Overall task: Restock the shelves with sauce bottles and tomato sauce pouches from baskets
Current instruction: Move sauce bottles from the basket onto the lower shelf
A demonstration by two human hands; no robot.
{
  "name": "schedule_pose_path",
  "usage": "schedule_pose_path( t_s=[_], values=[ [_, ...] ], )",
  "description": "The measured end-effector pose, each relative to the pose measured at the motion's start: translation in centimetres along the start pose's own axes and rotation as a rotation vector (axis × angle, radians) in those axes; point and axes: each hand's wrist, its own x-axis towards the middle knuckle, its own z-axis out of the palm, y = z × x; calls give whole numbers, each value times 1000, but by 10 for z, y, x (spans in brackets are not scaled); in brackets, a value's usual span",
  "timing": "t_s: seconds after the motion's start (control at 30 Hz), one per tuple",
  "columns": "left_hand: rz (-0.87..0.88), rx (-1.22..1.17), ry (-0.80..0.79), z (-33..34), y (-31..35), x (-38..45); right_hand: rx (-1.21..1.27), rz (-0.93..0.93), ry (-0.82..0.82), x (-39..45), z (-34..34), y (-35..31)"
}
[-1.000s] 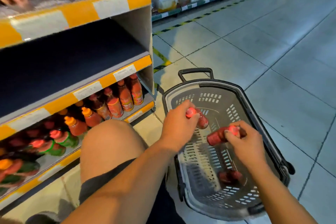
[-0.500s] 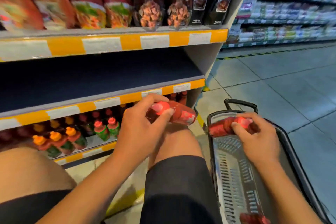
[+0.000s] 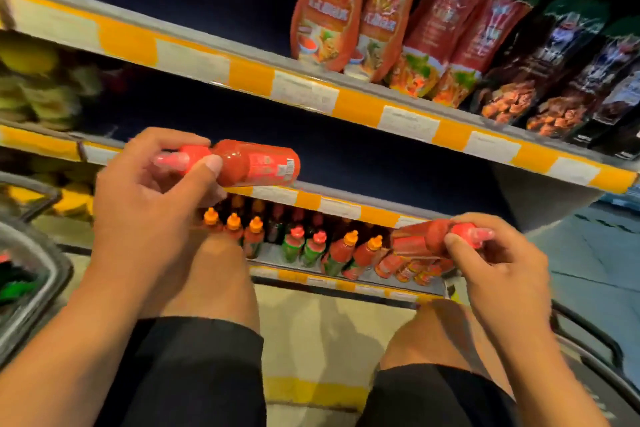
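My left hand [image 3: 149, 208] grips a red sauce bottle [image 3: 256, 163] by its neck and cap, holding it sideways in front of the middle shelf [image 3: 346, 208], whose dark surface looks bare. My right hand [image 3: 498, 270] pinches a second red sauce bottle [image 3: 419, 239] at its cap, also sideways, in front of the bottom shelf. That bottom shelf [image 3: 311, 277] carries several upright sauce bottles [image 3: 311, 246] with orange and red caps. Sauce pouches [image 3: 381, 21] stand on the top shelf.
A dark basket rim [image 3: 588, 350] shows at the lower right, and another basket [image 3: 45, 267] at the left edge. My knees and black shorts [image 3: 194, 374] fill the bottom. Dark snack bags [image 3: 571, 80] stand at the upper right. Yellow items [image 3: 31, 80] sit on the left shelves.
My view has swung left and up from the basket to the shelves. Both hands have carried their bottles up toward the shelves, the left one now at the middle shelf's edge.
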Motion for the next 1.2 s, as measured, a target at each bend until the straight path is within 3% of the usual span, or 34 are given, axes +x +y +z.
schedule_pose_path(
  t_s=[0.3,0.47,0.67,0.83,0.97,1.2],
  values=[
    [-155,146,254,-93,-79,15,102,-121,-336,20,106,-55],
    [-227,337,267,-115,-119,0,43,-224,-546,26,171,-77],
    [-335,462,244,-119,-169,-20,44,-242,-794,29,250,-85],
    [-366,509,234,-114,-216,-25,134,-130,-896,37,306,-69],
    [-395,548,209,-103,-247,-20,94,-167,-1034,37,343,-51],
    [-513,418,301,-85,-291,10,36,-189,-1116,22,401,-18]
  ],
)
